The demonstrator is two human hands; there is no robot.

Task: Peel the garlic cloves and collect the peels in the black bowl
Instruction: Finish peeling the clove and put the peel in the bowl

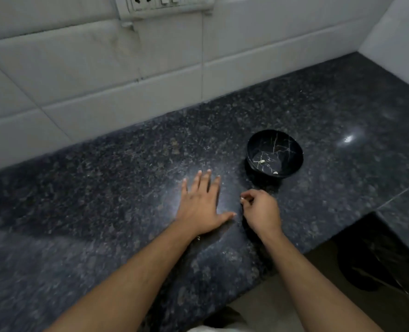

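On the dark speckled granite counter (102,188), the left hand (202,207) lies flat, palm down, fingers straight and spread. Just to its right, the right hand (261,212) is curled, its fingertips pinching a small pale scrap (242,200) (peel or clove, too small to tell). Beyond it, near but apart, stands the black bowl (274,153), veined with white, holding a few pale bits (262,161). White wall tiles (126,92) rise behind, with a switchboard (165,4) above.
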